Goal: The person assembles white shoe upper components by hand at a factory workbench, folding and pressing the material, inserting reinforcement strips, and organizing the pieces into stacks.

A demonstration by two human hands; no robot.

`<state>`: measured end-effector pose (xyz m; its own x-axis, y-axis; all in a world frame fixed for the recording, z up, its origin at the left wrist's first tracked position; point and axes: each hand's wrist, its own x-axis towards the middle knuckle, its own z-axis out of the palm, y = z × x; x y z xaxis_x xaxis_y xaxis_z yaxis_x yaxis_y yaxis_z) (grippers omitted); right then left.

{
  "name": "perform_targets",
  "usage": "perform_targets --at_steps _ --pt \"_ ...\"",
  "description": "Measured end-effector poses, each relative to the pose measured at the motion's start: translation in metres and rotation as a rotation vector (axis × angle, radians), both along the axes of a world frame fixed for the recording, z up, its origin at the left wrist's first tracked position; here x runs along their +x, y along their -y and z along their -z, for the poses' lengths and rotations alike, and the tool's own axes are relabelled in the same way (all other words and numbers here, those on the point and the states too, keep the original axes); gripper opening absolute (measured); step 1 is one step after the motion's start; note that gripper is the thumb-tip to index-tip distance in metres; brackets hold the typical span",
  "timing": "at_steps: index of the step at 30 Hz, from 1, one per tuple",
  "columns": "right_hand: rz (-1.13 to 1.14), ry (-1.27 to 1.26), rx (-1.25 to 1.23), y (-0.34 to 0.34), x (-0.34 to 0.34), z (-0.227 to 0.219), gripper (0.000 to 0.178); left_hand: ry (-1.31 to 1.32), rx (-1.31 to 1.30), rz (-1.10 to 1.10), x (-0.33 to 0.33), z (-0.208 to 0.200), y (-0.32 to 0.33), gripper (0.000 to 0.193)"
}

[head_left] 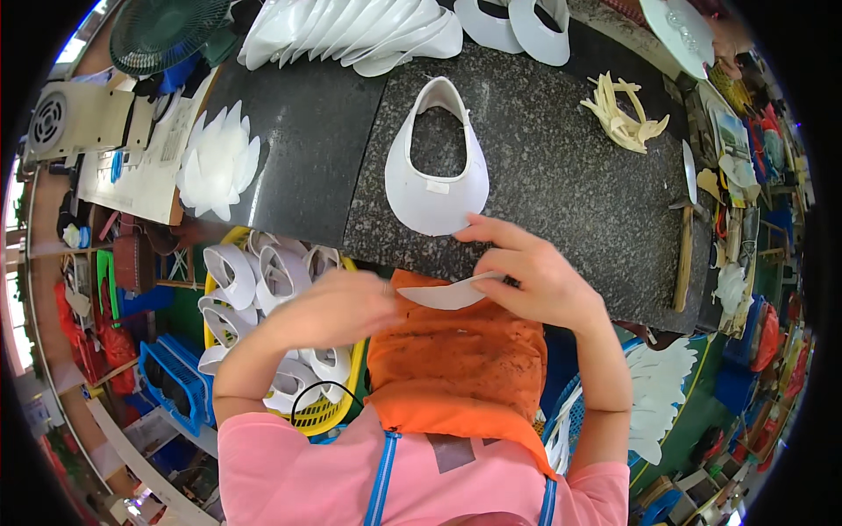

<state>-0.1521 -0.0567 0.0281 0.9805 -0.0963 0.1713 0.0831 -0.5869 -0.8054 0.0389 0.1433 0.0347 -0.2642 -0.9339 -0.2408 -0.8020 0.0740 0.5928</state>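
A white shoe upper point(436, 195) lies on the dark stone bench in front of me, its opening turned away. My right hand point(539, 276) is closed on one end of a thin, curved white shoe piece point(447, 295), its index finger stretched to the upper's near edge. Over by the other end of that piece is my left hand point(338, 305); its fingers are smeared by motion, so whether they grip it does not show. The piece hangs over my orange apron point(456, 359), just off the bench edge.
A yellow basket point(358, 351) full of white uppers stands at my left. On the bench are a fanned pile of white pieces point(219, 162), a long row of white uppers point(351, 35), a cream-coloured bundle point(624, 114) and a hammer point(684, 254).
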Motion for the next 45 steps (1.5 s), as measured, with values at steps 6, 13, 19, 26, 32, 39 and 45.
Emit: perform_targets --at_steps 6,13,19,26,32,39,45 --pt "0.284 -0.011 0.088 0.015 -0.001 0.0 0.01 -0.558 -0.025 -0.74 -0.004 0.013 0.001 0.033" --pt "0.492 -0.364 0.203 0.016 0.039 0.012 0.021 -0.745 -0.377 -0.909 0.019 0.041 0.057 0.034" --pt "0.517 -0.238 0.113 0.013 0.041 0.021 0.022 -0.518 -0.241 -0.902 0.02 0.039 0.064 0.033" --pt "0.484 -0.173 0.047 0.012 0.042 0.02 0.018 -0.523 -0.219 -0.9 0.023 0.036 0.065 0.03" --pt "0.477 -0.103 -0.051 0.01 0.043 0.025 0.016 -0.448 -0.25 -0.917 0.02 0.037 0.066 0.028" --pt "0.47 -0.106 -0.153 0.002 0.046 0.028 0.014 -0.201 -0.332 -0.795 0.018 0.035 0.064 0.028" --pt "0.465 -0.095 -0.447 -0.003 0.049 0.033 0.01 0.49 -0.632 -0.541 0.009 0.021 0.081 0.044"
